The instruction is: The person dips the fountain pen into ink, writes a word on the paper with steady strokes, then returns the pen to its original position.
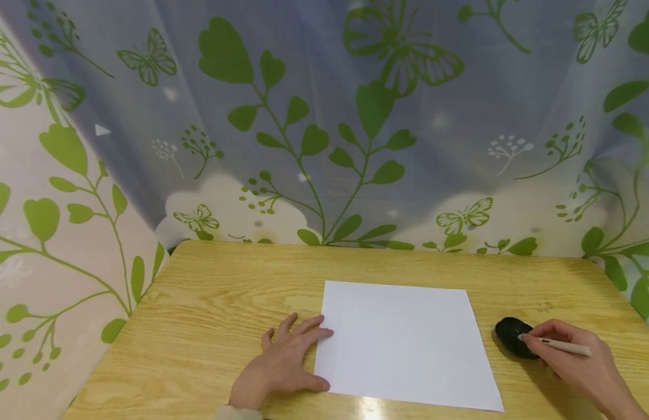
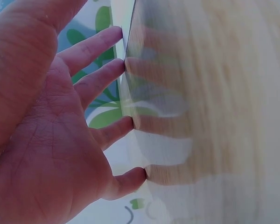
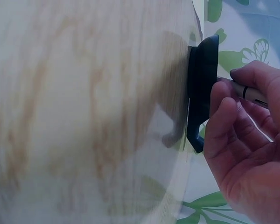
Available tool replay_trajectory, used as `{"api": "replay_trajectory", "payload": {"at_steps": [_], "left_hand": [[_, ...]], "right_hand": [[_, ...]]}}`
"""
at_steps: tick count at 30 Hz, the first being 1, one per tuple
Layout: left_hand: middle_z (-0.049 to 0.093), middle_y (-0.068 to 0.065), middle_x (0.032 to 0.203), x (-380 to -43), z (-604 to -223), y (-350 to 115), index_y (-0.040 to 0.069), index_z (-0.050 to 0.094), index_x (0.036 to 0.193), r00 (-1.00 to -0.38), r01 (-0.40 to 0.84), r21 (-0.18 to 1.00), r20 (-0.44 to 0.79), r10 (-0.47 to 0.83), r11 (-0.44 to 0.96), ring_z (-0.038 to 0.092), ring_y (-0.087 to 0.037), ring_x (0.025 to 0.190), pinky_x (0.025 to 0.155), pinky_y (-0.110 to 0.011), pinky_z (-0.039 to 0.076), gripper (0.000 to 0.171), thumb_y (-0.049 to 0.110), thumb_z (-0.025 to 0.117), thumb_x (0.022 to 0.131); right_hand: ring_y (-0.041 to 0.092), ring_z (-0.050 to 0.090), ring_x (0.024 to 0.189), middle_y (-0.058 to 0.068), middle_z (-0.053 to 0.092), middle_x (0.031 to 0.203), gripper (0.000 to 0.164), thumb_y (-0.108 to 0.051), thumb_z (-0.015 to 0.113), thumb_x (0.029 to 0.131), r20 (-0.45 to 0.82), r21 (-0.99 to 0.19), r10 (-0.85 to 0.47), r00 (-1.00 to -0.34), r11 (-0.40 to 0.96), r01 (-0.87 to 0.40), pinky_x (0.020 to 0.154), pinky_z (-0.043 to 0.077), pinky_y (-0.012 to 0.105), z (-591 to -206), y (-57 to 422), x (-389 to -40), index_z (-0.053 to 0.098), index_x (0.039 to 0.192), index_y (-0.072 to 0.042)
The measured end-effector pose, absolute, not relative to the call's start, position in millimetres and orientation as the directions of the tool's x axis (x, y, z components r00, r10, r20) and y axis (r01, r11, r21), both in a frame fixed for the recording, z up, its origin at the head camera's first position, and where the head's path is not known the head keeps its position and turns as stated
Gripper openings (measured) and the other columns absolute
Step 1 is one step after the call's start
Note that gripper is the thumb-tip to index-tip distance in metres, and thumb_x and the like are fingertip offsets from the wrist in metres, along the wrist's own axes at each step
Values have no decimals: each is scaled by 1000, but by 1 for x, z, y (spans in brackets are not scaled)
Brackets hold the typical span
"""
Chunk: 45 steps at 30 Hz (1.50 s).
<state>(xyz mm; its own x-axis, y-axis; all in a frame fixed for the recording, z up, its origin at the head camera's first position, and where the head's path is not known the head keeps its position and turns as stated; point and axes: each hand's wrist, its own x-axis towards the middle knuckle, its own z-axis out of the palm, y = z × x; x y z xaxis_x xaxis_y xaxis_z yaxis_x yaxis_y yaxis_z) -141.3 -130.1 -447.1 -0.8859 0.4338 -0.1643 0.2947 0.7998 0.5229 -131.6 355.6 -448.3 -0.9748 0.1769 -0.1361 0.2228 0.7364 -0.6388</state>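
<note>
My left hand [image 1: 282, 364] lies with fingers spread at the left edge of a blank white sheet of paper [image 1: 403, 344]; its thumb and index fingertips overlap that edge. In the left wrist view the fingertips of this hand [image 2: 60, 135] meet the tabletop. Right of the paper, my right hand [image 1: 582, 353] pinches a pale pen [image 1: 568, 347] with a dark band. The pen's front end is right at the top of a black, rounded object [image 1: 510, 336] shaped like a computer mouse. In the right wrist view, the right hand [image 3: 247, 135] has its fingers curled close beside the black object [image 3: 204, 70].
The wooden table [image 1: 209, 291] has a glossy, reflective surface. Behind it and along the sides hangs a curtain [image 1: 314, 70] printed with green leaves and butterflies.
</note>
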Motion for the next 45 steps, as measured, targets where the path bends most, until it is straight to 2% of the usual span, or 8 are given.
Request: {"api": "replay_trajectory", "payload": {"at_steps": [19,27,35,45], "left_hand": [[36,6,166,-142,-447,-130,27,55,143,-883,280,539,-179,433,794,19,-50,153,104,-86,17,82,45,90,71],[35,7,166,-144,-447,-130,28,53,142,-880,275,539,-192,434,796,19,-50,152,103,-87,18,82,46,90,71],[35,3,165,-144,-447,-130,28,52,146,-881,282,522,-190,433,805,19,-48,153,105,-86,17,85,45,89,72],[32,5,167,-145,-444,-130,28,51,147,-877,280,521,-202,436,806,17,-48,153,104,-87,16,87,47,90,71]], "right_hand": [[15,60,57,-1,70,72,39,-43,67,98,-133,-626,175,-976,748,220,50,50,29,-447,354,-132,69,105,-4],[7,62,60,-7,71,71,35,-40,66,99,35,-643,193,-981,755,126,50,48,27,-445,345,-130,69,107,-5],[3,71,73,-25,72,85,40,-43,63,101,-24,-800,179,-984,586,126,57,58,30,-435,330,-137,67,116,-6],[10,72,80,-17,76,91,38,-40,63,102,-68,-890,115,-991,443,112,63,61,33,-437,299,-149,66,119,-6]]}}
